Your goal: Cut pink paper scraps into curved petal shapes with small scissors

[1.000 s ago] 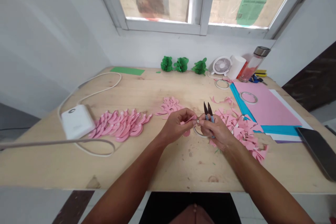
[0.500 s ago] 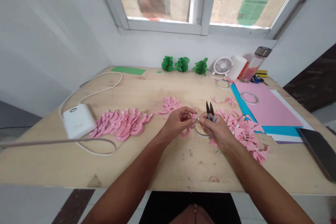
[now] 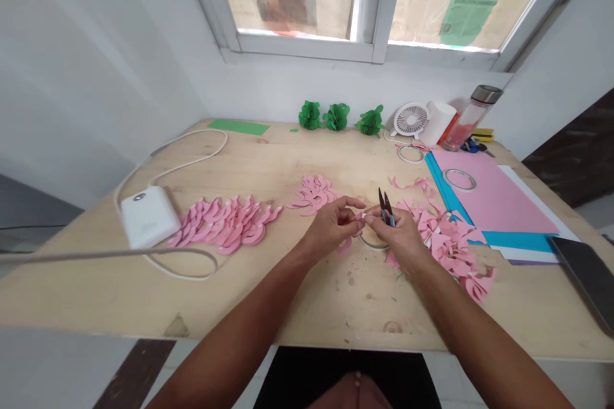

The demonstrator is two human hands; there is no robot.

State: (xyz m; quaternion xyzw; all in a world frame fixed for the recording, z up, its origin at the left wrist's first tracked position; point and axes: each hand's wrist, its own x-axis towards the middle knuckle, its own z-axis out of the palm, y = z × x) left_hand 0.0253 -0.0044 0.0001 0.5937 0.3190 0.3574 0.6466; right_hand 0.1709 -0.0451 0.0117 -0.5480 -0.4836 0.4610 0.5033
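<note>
My left hand (image 3: 334, 225) is closed in a pinch on a small curved piece of pink paper (image 3: 344, 245), which is mostly hidden by the fingers. Beside it, almost touching at the fingertips, my right hand (image 3: 399, 236) keeps a pair of scissors (image 3: 385, 202) in its grip, blades pointing up and away. Its thumb and forefinger also pinch a tiny white bit (image 3: 364, 215) that looks like tape. Under the right fingers, a narrow tape roll (image 3: 373, 245) shows in part. A small pile of pink paper pieces (image 3: 314, 194) lies just beyond my left hand.
Rows of curved pink strips (image 3: 230, 223) lie left, near a white power bank (image 3: 149, 216) with a looping cable. Pink scraps (image 3: 451, 246), coloured sheets (image 3: 508, 204) and a phone (image 3: 582, 278) lie right. Green paper balls (image 3: 336, 117), a fan (image 3: 411, 120) and a bottle (image 3: 472, 118) stand behind.
The pink piece at my left fingertips has turned lower and is more covered by the fingers. My hands remain fingertip to fingertip. The whole view has shifted slightly.
</note>
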